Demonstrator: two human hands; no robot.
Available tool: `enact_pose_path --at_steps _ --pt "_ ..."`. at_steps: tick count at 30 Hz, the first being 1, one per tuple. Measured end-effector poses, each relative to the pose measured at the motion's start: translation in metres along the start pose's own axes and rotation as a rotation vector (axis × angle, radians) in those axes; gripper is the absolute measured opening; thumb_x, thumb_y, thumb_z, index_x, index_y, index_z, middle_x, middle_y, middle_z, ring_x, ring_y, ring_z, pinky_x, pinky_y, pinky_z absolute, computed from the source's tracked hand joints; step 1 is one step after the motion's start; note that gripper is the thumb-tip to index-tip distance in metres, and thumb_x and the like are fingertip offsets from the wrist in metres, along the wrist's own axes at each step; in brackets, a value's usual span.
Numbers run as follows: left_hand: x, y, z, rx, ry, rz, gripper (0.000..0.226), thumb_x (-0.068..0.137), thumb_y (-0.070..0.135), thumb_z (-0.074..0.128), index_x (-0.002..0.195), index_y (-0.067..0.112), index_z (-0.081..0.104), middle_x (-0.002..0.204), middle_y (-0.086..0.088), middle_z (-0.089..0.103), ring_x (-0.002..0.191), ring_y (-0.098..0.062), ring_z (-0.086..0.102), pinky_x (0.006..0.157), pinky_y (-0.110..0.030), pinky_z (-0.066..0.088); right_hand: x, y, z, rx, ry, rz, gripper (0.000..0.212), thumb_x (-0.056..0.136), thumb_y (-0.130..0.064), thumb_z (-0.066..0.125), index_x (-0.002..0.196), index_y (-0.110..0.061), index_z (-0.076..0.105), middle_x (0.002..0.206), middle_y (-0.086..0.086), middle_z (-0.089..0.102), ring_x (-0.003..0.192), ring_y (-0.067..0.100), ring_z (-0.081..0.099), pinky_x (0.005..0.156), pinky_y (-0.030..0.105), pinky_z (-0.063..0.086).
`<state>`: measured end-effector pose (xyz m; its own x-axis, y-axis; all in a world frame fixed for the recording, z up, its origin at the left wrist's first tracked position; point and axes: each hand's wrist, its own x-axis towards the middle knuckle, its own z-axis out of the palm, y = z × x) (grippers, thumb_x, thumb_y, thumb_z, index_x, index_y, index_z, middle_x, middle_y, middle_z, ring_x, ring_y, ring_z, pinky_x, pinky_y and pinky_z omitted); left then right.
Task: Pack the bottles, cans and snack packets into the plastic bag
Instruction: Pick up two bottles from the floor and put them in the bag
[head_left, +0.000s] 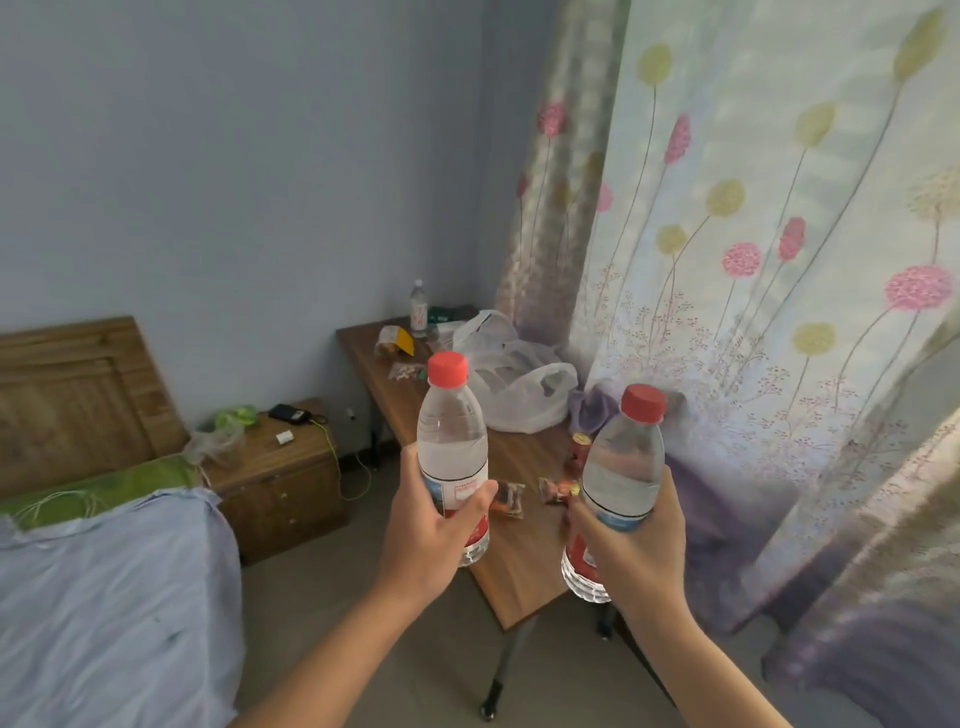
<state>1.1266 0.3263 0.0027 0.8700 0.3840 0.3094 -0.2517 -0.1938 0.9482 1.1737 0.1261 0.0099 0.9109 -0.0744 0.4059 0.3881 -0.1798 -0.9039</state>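
My left hand grips a red-capped water bottle upright, above the near end of the wooden table. A second red-capped water bottle stands in my right hand, tilted slightly. Beyond them a white plastic bag lies open and slumped in the middle of the table. Small snack packets rest between the bottles, and a red can is partly hidden behind the right bottle. At the far end stand a third bottle and a yellow snack packet.
A flowered curtain hangs along the table's right side, touching it. A bed with a blue sheet fills the left. A wooden bedside cabinet with a phone and cable stands between bed and table. Grey floor runs between them.
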Motion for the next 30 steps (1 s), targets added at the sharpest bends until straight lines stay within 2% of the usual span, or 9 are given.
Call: enact_pose_path --at_steps 6,9,14,17,19,21,23,27,30 --pt "0.07 -0.039 -0.031 0.026 0.002 -0.037 0.074 0.073 0.051 0.078 0.137 0.035 0.043 0.124 0.019 0.062 0.118 0.002 0.06 0.087 -0.012 0.053 0.051 0.027 0.082 0.054 -0.033 -0.016 0.068 0.071 -0.007 0.088 0.106 -0.054 0.053 0.099 -0.022 0.066 0.095 0.002 0.068 0.068 0.014 0.055" --pt "0.118 -0.059 -0.043 0.047 -0.02 -0.054 0.069 0.075 0.05 0.078 0.134 0.042 0.043 0.118 0.03 0.061 0.118 0.004 0.059 0.085 -0.01 0.051 0.085 0.046 0.118 0.071 -0.008 -0.014 0.066 0.072 -0.006 0.086 0.108 -0.051 0.054 0.1 -0.017 0.067 0.095 0.009 0.069 0.074 0.021 0.057" --pt "0.204 -0.082 -0.059 0.095 -0.037 -0.063 0.068 0.076 0.058 0.082 0.13 0.055 0.041 0.118 0.036 0.058 0.119 0.008 0.057 0.081 -0.005 0.049 0.148 0.065 0.175 0.088 0.019 0.011 0.062 0.076 -0.012 0.087 0.109 -0.053 0.053 0.104 -0.019 0.067 0.101 0.006 0.068 0.076 0.016 0.056" --pt "0.246 -0.094 -0.062 0.105 -0.044 -0.048 0.066 0.075 0.057 0.082 0.121 0.072 0.038 0.119 0.041 0.055 0.118 0.014 0.055 0.08 -0.003 0.047 0.179 0.072 0.199 0.093 0.015 0.042 0.058 0.076 -0.022 0.088 0.112 -0.05 0.053 0.11 -0.013 0.067 0.105 0.008 0.068 0.082 0.022 0.057" --pt "0.267 -0.103 -0.062 0.082 -0.056 -0.057 0.067 0.078 0.053 0.082 0.12 0.077 0.035 0.12 0.045 0.053 0.118 0.017 0.053 0.079 -0.002 0.047 0.195 0.077 0.21 0.082 0.019 0.07 0.056 0.076 -0.023 0.089 0.117 -0.042 0.055 0.111 -0.009 0.068 0.104 0.01 0.069 0.084 0.027 0.057" --pt "0.288 -0.111 -0.061 0.067 -0.073 -0.057 0.068 0.077 0.053 0.08 0.119 0.08 0.033 0.119 0.047 0.052 0.118 0.019 0.052 0.078 -0.002 0.047 0.211 0.08 0.219 0.061 0.041 0.073 0.056 0.075 -0.018 0.089 0.118 -0.033 0.057 0.105 -0.012 0.067 0.1 0.01 0.069 0.081 0.028 0.057" --pt "0.311 -0.118 -0.059 0.053 -0.091 -0.061 0.07 0.076 0.053 0.079 0.117 0.083 0.031 0.118 0.05 0.05 0.117 0.022 0.051 0.076 0.0 0.046 0.227 0.084 0.228 0.041 0.052 0.073 0.053 0.075 -0.012 0.089 0.113 -0.032 0.058 0.099 -0.014 0.067 0.093 0.01 0.069 0.075 0.027 0.056" --pt "0.357 -0.136 -0.056 0.048 -0.14 -0.04 0.073 0.076 0.052 0.078 0.118 0.085 0.028 0.117 0.054 0.047 0.117 0.025 0.048 0.078 0.0 0.045 0.256 0.099 0.248 0.018 0.097 0.09 0.047 0.074 -0.007 0.088 0.106 -0.028 0.06 0.092 -0.002 0.07 0.087 0.019 0.071 0.074 0.036 0.059" --pt "0.392 -0.155 -0.058 0.028 -0.191 -0.009 0.074 0.078 0.048 0.079 0.119 0.085 0.029 0.119 0.052 0.049 0.117 0.024 0.05 0.079 0.0 0.045 0.275 0.11 0.265 -0.026 0.165 0.099 0.042 0.073 -0.006 0.088 0.1 -0.025 0.062 0.086 -0.002 0.071 0.082 0.016 0.071 0.068 0.025 0.057"
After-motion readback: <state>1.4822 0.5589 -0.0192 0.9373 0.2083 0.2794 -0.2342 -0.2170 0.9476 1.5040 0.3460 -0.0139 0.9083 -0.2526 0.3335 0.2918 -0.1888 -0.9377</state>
